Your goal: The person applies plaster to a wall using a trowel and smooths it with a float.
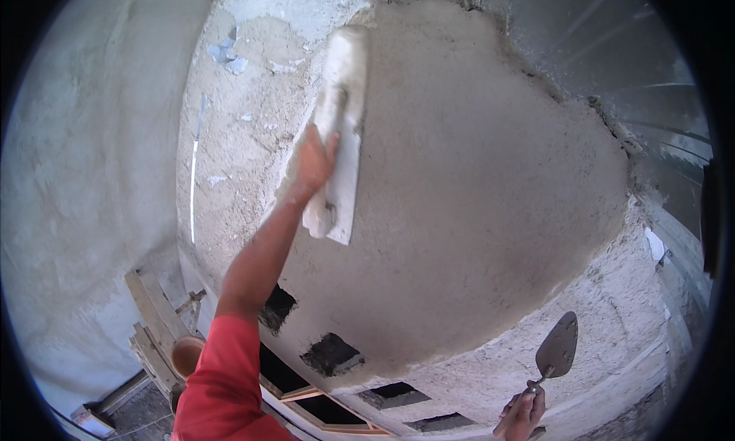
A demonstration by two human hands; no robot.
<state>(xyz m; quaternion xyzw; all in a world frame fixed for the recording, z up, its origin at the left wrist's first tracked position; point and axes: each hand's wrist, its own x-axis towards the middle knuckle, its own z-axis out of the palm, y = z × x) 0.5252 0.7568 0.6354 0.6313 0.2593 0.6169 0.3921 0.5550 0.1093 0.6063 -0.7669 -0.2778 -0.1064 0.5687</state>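
My left hand (315,162) is closed round the handle of a long, pale plastering float (348,161), coated with plaster. The float stands nearly upright with its face against the wall, along the left edge of a smooth, damp grey plaster layer (467,158). At the lower right, my right hand (523,416) grips a pointed brick trowel (557,347) by its handle. Its blade points up and shows a thin grey film; it is in front of the rough lower wall, and whether it touches there I cannot tell.
Rough, uncoated wall (237,135) lies left of the float. Several dark rectangular openings, one a square hole (332,354), run below the plaster. Wooden planks (153,318) and a round brown container (186,355) are at lower left. A cracked edge (563,96) borders the plaster at upper right.
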